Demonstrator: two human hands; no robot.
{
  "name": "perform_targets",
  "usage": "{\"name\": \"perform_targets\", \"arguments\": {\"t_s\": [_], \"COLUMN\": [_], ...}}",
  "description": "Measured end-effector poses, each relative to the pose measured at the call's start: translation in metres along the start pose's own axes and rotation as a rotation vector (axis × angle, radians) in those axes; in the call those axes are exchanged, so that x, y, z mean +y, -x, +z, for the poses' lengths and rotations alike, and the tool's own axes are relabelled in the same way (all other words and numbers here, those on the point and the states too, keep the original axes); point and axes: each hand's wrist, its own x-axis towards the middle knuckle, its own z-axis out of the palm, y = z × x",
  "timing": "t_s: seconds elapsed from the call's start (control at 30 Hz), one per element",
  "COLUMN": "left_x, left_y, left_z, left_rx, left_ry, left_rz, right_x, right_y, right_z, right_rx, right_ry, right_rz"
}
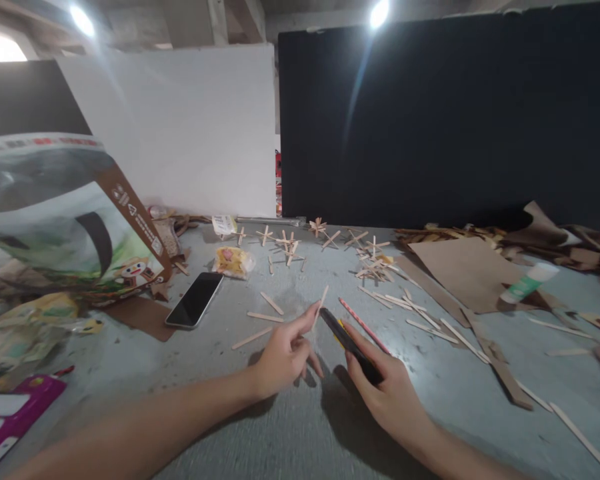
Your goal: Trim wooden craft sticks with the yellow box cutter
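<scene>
My left hand [287, 357] pinches a thin wooden craft stick [323, 299], which stands up past the fingertips. In my right hand [393, 383] is a black tool with yellow parts [347, 339], by its look a utility knife. Its front end lies close to the stick; whether they touch I cannot tell, and no blade can be made out. A red patterned pencil [363, 325] lies just beyond my right hand. Several loose craft sticks [266, 317] rest on the grey table left of the hands, and more sticks [397, 302] lie to the right.
Crossed stick shapes [286, 241] stand farther back. On the left are a phone [196, 301], a wrapped snack [234, 261], a large printed bag [55, 227] and a purple object [25, 417]. Cardboard [465, 273] and a glue stick [527, 283] lie right. Panels close off the back.
</scene>
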Motion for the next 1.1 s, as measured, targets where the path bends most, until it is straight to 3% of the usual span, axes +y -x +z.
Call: {"name": "perform_targets", "arguments": {"t_s": [0.37, 0.73, 1.1], "left_x": [-0.002, -0.005, -0.006], "left_y": [-0.006, -0.011, -0.013], "left_z": [0.0, 0.002, 0.001], "left_rx": [0.169, 0.165, 0.2], "left_ry": [0.025, 0.009, -0.017], "left_rz": [0.002, -0.044, -0.066], "right_x": [-0.004, -0.009, -0.011], "right_y": [0.001, -0.004, -0.006], "right_z": [0.001, -0.001, -0.001], "right_rx": [0.002, -0.037, -0.093], "right_ry": [-0.011, -0.078, -0.11], "right_rz": [-0.117, 0.009, -0.025]}}
